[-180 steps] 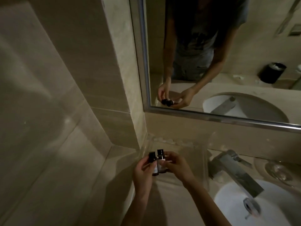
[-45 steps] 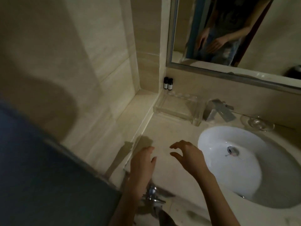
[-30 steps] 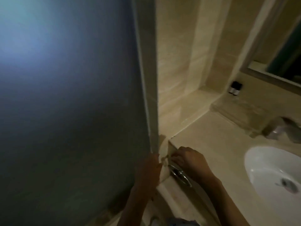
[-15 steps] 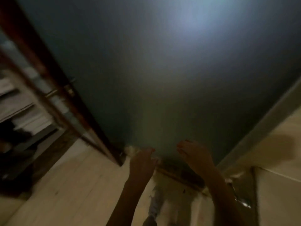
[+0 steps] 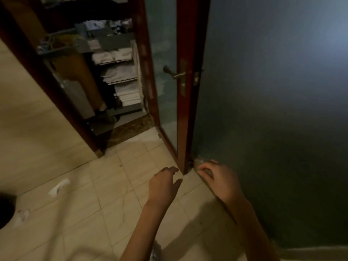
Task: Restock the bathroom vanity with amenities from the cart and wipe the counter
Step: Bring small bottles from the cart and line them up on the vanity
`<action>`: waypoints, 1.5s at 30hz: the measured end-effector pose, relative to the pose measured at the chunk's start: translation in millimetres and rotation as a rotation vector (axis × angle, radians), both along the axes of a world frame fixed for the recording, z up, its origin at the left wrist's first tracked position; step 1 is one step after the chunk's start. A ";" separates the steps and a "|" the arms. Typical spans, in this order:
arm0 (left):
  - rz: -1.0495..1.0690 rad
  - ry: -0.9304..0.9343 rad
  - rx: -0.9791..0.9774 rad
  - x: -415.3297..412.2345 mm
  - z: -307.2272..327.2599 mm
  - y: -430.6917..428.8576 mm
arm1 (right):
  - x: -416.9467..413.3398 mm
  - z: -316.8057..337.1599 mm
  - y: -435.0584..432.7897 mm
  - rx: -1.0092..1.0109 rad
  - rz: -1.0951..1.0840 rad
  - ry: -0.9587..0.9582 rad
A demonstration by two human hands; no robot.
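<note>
I face the open bathroom doorway. Beyond it stands the housekeeping cart (image 5: pixel 105 46), with stacks of folded white towels (image 5: pixel 122 85) on its wire shelves and small supplies in its top tray. My left hand (image 5: pixel 163 183) hangs over the tiled floor with loosely curled fingers and holds nothing. My right hand (image 5: pixel 218 178) is beside it, near the foot of the door, also empty with relaxed fingers. The vanity and the small bottles are out of view.
The red-framed door (image 5: pixel 185 91) with frosted glass stands open, its metal handle (image 5: pixel 173 73) pointing left. A frosted glass partition (image 5: pixel 273 110) fills the right. Scraps of white paper (image 5: pixel 58 186) lie on the beige floor tiles. A dark round object (image 5: pixel 5 210) sits at the left edge.
I have turned from the vanity, where two small bottles stand in the corner, to the doorway and the cart. Both hands left the bottles and are empty.
</note>
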State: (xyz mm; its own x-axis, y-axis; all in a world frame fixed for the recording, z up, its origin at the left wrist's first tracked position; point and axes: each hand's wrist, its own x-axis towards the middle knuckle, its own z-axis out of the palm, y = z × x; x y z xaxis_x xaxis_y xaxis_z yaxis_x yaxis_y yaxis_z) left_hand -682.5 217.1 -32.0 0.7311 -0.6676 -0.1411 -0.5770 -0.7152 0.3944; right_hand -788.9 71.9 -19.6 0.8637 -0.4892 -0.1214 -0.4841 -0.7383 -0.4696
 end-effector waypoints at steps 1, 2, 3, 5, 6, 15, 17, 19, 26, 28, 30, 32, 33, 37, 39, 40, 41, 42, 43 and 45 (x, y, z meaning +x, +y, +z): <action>0.018 0.005 -0.004 14.2 1.2 9.7 | 18.1 0.3 7.6 -0.004 0.016 -0.007; 0.040 0.007 -0.010 30.2 2.3 20.8 | 37.7 0.1 16.2 -0.013 0.039 -0.022; 0.067 0.001 -0.017 47.3 3.6 32.1 | 58.5 -0.4 25.0 -0.023 0.067 -0.039; 0.116 -0.015 -0.024 82.7 6.5 55.3 | 100.6 0.9 45.6 -0.040 0.117 -0.063; 0.142 -0.022 -0.029 100.9 8.0 67.5 | 122.0 2.1 56.9 -0.044 0.134 -0.071; 0.312 -0.045 -0.053 221.3 10.9 147.8 | 259.3 3.6 117.6 -0.061 0.223 -0.086; 0.328 -0.033 -0.059 238.7 7.6 155.4 | 279.7 3.6 121.3 -0.064 0.242 -0.079; 0.337 -0.019 -0.061 257.0 2.6 158.5 | 299.2 1.2 121.9 -0.057 0.246 -0.087; 0.343 -0.002 -0.063 330.3 -8.9 144.0 | 381.2 -18.8 108.4 -0.044 0.213 -0.230; 0.344 -0.017 -0.045 360.7 -10.2 136.6 | 415.4 -21.0 100.4 -0.048 0.224 -0.269; 0.350 -0.044 -0.037 395.2 -9.0 126.8 | 453.7 -18.1 90.1 -0.047 0.241 -0.256; 0.357 -0.088 -0.036 431.3 -3.3 115.7 | 494.3 -13.9 77.5 -0.047 0.257 -0.235; 0.359 -0.104 -0.032 449.8 -0.5 109.0 | 513.7 -10.2 71.1 -0.040 0.264 -0.230; 0.385 -0.115 0.017 526.6 13.2 71.6 | 591.1 3.3 36.1 -0.032 0.254 -0.270; 0.374 -0.112 0.045 561.4 18.1 50.6 | 624.4 6.2 16.3 -0.050 0.226 -0.312; 0.370 -0.103 0.059 576.3 21.1 40.4 | 639.6 5.4 7.6 -0.054 0.217 -0.335; 0.369 -0.097 0.070 589.2 23.7 31.4 | 653.2 3.7 0.1 -0.053 0.217 -0.354; 0.368 -0.092 0.075 601.0 24.9 23.8 | 665.7 2.1 -5.8 -0.044 0.219 -0.362; 0.370 -0.094 0.065 611.3 24.3 18.4 | 676.0 -0.2 -10.1 -0.033 0.223 -0.363; 0.388 -0.072 0.034 629.7 19.2 12.2 | 696.2 -5.5 -16.6 -0.008 0.249 -0.342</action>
